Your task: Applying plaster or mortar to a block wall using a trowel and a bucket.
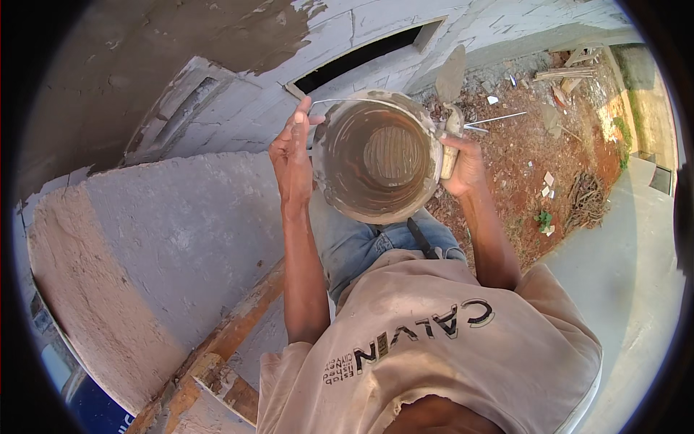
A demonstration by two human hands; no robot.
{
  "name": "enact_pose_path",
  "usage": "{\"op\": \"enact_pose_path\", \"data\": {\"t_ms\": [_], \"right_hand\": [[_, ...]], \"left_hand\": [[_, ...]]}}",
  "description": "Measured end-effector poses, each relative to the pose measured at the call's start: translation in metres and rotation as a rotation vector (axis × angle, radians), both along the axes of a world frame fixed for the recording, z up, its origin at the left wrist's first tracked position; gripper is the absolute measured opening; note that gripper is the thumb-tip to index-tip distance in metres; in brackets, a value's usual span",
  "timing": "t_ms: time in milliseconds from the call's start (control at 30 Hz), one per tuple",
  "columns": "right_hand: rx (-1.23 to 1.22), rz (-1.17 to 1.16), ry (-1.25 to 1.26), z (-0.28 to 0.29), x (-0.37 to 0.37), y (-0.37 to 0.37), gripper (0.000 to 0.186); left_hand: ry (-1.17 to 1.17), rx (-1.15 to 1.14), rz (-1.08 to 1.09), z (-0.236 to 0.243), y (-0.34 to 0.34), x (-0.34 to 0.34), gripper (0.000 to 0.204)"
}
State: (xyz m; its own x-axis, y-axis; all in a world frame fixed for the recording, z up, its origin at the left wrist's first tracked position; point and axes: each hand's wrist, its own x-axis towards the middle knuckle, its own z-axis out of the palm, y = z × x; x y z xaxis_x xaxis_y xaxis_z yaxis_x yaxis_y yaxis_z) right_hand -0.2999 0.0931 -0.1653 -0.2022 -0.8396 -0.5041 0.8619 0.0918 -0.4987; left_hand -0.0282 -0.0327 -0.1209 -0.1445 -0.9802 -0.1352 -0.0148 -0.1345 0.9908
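Observation:
A mortar-smeared bucket (340, 163) is in front of my body, its open mouth facing up at me. Grooved grey mortar residue (394, 155) coats its bottom. My left hand (293, 155) is at the bucket's left side, its raised fingers closed at the thin wire handle (340, 100). On the other side, my right hand (466, 168) is wrapped round the handle of a trowel (451, 76), with the thumb by the bucket's rim. The trowel's grey blade points away from me, beyond the rim. My right fingers are partly hidden.
Ahead is a block wall (354, 29) with wet brown plaster (159, 58) and a dark slot opening (369, 61). At left lie a broad grey slab (195, 217) and a wooden beam (246, 311). Rubble and roots (587, 199) litter the reddish ground at right.

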Motion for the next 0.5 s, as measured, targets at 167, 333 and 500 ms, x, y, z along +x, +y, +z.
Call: {"op": "enact_pose_path", "data": {"t_ms": [167,333,500], "right_hand": [[0.055,-0.097,-0.018,-0.016,-0.001,-0.003,0.027],[0.035,-0.239,-0.028,-0.021,-0.006,-0.004,0.043],[0.027,-0.209,-0.049,-0.039,-0.011,0.012,0.04]], "left_hand": [[0.064,0.219,-0.075,-0.026,0.042,0.009,0.026],[-0.062,0.325,0.204,-0.065,0.111,-0.029,0.03],[0.507,0.825,0.165,-0.071,0.114,-0.035,0.028]]}}
